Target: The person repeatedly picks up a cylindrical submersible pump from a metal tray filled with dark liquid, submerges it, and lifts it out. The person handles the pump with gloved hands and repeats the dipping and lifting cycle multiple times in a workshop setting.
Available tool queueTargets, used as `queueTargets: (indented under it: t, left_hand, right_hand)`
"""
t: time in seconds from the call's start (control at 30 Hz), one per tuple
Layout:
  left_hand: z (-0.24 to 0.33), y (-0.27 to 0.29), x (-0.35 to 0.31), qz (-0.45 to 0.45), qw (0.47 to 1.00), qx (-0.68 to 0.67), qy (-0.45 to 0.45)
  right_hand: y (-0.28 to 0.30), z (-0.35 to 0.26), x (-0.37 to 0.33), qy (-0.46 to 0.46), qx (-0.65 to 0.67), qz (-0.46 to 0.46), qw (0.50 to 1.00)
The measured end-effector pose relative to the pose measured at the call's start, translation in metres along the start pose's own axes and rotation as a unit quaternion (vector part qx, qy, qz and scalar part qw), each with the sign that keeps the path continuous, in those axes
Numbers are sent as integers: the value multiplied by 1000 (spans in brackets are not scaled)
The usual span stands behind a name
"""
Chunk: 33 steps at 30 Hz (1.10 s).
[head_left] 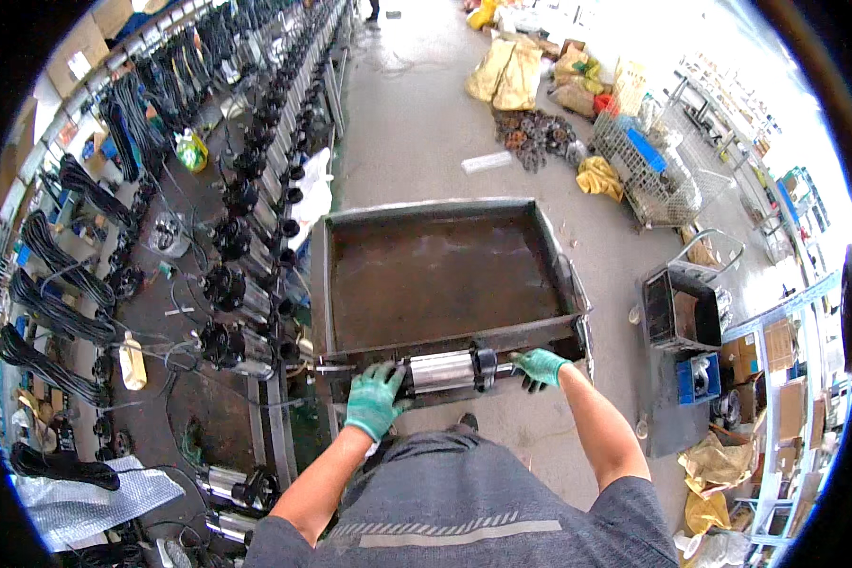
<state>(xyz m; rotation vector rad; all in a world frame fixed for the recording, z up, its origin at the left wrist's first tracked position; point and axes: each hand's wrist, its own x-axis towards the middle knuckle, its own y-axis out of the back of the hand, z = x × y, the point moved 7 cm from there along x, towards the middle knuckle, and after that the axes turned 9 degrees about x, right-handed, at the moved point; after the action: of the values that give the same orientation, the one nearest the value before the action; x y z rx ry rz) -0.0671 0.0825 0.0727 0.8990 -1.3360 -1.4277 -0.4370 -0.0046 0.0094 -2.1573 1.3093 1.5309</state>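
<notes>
A silver motor cylinder [442,370] with black ends lies sideways in front of me, along the near edge of a metal cart [426,339]. A thin shaft sticks out at each end of it. In a green glove, my left hand [376,399] closes around the black left end of the motor. At the opposite side my right hand [541,367], also gloved in green, is closed at the right-hand shaft. Its fingertips are partly hidden beneath. The brown, worn tray of the cart lies just beyond the motor.
To the left, a long row of similar silver motors [246,293] with black ends lines a bench. Coiled black cables [62,312] hang farther left. On the right stand a black crate [683,308] on a trolley, a blue bin [699,379] and a wire cage [648,166]. Sacks [506,76] lie ahead.
</notes>
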Motion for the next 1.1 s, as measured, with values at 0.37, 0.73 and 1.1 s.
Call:
queueTargets:
  t: [0.37, 0.73, 1.1]
  left_hand:
    - [2, -4, 5, -10, 1000, 12, 27]
    - [0, -16, 1, 0, 999, 9, 34]
    - [-1, -8, -3, -1, 998, -7, 55]
  right_hand:
    - [-29, 28, 25, 139, 290, -101, 941]
    - [-21, 11, 25, 95, 270, -126, 950]
    - [-18, -35, -12, 171, 158, -251, 940]
